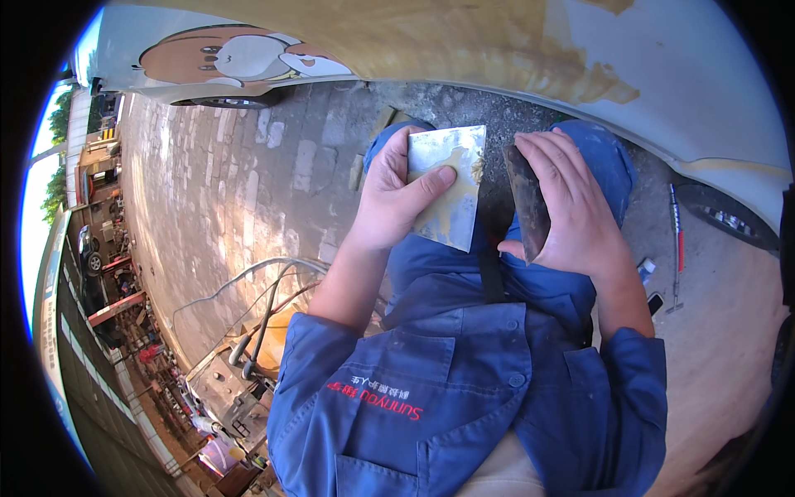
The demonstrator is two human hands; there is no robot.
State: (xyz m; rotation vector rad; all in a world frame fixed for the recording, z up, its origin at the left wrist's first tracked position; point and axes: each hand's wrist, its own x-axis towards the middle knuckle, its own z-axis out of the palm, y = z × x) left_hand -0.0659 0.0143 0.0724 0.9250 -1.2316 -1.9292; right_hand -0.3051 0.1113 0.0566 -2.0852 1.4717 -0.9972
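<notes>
My left hand (pixel 389 195) is closed on the left edge of a thin metal sheet (pixel 464 153), with the thumb flat on its face. Yellowish putty is smeared across that sheet, and a small clump clings to its right edge. In my right hand (pixel 575 203) is a dark, flat, stained spreader (pixel 526 195), held upright between fingers and thumb. A narrow gap separates the spreader from the sheet. Ahead of both hands is a white vehicle side panel (pixel 696 74), coated in part with a broad tan patch of filler (pixel 497 41).
A cartoon decal (pixel 244 54) marks the panel's left part. Two wheels (pixel 716 217) show under the body. On the ground at right lie a long rod-like tool (pixel 677 248) and a phone-like dark object (pixel 655 303). At left stands a cluttered cart (pixel 232 377) with hoses.
</notes>
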